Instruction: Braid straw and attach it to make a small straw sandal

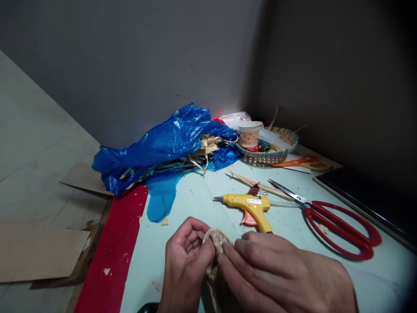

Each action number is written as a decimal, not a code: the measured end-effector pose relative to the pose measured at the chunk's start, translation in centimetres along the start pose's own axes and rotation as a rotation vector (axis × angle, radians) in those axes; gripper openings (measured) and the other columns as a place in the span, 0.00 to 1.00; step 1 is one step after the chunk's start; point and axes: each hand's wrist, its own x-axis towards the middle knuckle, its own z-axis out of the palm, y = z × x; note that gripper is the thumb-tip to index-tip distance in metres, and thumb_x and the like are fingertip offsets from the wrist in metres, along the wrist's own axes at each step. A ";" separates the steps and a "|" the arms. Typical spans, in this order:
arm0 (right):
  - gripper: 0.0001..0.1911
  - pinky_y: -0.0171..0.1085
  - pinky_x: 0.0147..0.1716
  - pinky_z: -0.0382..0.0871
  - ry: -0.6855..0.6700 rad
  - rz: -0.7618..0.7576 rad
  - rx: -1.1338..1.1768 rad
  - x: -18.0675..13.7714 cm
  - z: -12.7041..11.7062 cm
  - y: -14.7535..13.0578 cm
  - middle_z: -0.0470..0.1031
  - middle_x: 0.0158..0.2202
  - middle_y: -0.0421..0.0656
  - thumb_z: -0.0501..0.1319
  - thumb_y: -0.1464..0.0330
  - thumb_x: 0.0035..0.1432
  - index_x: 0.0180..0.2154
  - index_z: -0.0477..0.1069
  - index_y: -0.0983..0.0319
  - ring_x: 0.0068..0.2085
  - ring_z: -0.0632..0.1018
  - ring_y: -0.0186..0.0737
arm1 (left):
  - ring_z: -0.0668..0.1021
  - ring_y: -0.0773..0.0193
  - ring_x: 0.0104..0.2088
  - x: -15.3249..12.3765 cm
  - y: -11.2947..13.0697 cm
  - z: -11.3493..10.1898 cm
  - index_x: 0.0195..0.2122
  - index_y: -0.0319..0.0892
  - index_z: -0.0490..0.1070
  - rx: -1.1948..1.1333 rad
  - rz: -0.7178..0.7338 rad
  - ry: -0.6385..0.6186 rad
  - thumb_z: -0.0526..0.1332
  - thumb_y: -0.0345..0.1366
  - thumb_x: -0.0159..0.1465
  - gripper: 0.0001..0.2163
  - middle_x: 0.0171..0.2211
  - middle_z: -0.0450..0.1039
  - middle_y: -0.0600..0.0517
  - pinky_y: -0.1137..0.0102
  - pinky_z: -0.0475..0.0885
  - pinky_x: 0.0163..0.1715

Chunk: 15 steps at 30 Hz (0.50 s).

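Observation:
Between both hands is a small beige piece of braided or coiled fibre [219, 238], its lower part hanging down among the fingers. My left hand [189, 261] pinches its left edge between thumb and forefinger. My right hand [267, 269] presses its bunched fingers against the right side, hiding much of it. Just beyond the right hand lies a yellow hot glue gun [247, 203] with an orange trigger, nozzle to the left. Red-handled scissors [339, 221] rest to the right, blades partly spread.
A blue plastic bag [156, 139] with dried fibre strips [208, 145] lies at the back. A woven basket [286, 141] holds a paper cup [249, 134]. Orange scissors [304, 161] lie beside it. A black flat object [368, 195] is at right; cardboard [39, 250] lies left, below the table.

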 end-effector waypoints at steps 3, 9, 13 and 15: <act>0.13 0.40 0.28 0.70 0.096 0.067 -0.059 0.2 -0.4 -0.4 0.80 0.36 0.48 0.53 0.76 0.68 0.41 0.78 0.72 0.39 0.76 0.42 | 0.71 0.68 0.25 -0.2 -0.1 0.0 0.27 0.42 0.70 -0.053 0.001 0.016 0.69 0.38 0.54 0.09 0.21 0.73 0.56 0.75 0.64 0.26; 0.22 0.41 0.37 0.69 0.154 0.104 -0.089 0.3 -1.1 -0.8 0.81 0.43 0.43 0.45 0.77 0.71 0.38 0.78 0.66 0.49 0.74 0.39 | 0.71 0.67 0.25 -0.4 -0.2 0.1 0.27 0.42 0.71 -0.114 -0.018 0.037 0.70 0.36 0.53 0.08 0.21 0.73 0.55 0.75 0.63 0.25; 0.24 0.44 0.37 0.69 0.197 0.076 -0.039 0.3 -0.8 -1.1 0.81 0.38 0.50 0.44 0.77 0.69 0.35 0.78 0.69 0.41 0.76 0.45 | 0.69 0.70 0.22 -0.8 -0.2 0.4 0.27 0.41 0.71 -0.143 -0.004 0.053 0.69 0.33 0.51 0.07 0.19 0.71 0.57 0.76 0.62 0.23; 0.24 0.45 0.34 0.67 0.217 0.052 -0.015 0.5 -0.5 -1.4 0.79 0.32 0.51 0.44 0.77 0.68 0.33 0.78 0.70 0.36 0.75 0.46 | 0.68 0.71 0.22 -1.1 -0.3 0.5 0.26 0.41 0.71 -0.150 0.001 0.061 0.69 0.33 0.52 0.07 0.19 0.70 0.58 0.77 0.62 0.23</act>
